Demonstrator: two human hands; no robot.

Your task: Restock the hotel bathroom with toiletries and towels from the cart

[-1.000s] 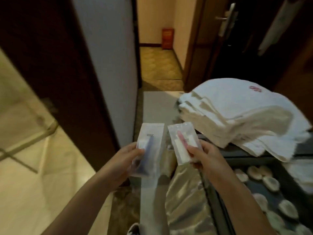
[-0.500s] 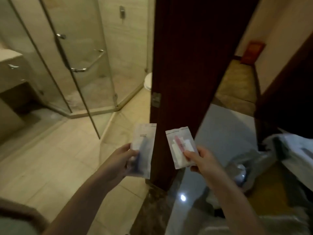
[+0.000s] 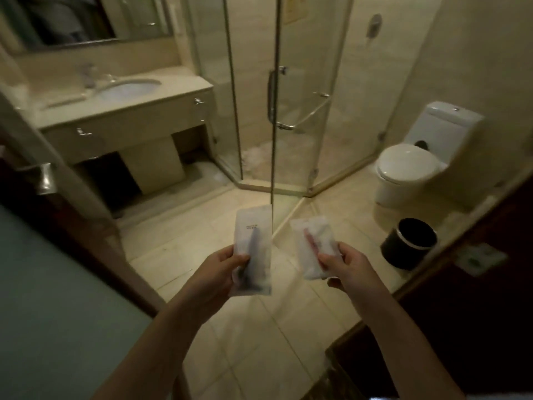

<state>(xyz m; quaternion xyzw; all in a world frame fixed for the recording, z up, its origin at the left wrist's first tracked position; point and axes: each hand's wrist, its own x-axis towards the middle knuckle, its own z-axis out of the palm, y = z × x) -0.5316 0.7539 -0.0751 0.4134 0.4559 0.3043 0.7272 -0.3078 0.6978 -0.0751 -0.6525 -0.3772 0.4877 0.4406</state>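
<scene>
My left hand grips a white sealed packet with a dark blue item inside, held upright over the tiled floor. My right hand pinches a second clear packet with a red item inside by its lower edge. Both packets are held side by side at chest height, a short gap between them. The cart and the towels are out of view.
A beige vanity counter with an oval sink and tap stands at the far left under a mirror. A glass shower enclosure fills the middle. A white toilet and a black bin sit on the right. A dark door frame edges the left.
The view has swung left from the cart and hallway into the bathroom; the vanity, shower and toilet are now in sight. Both hands keep the same packets.
</scene>
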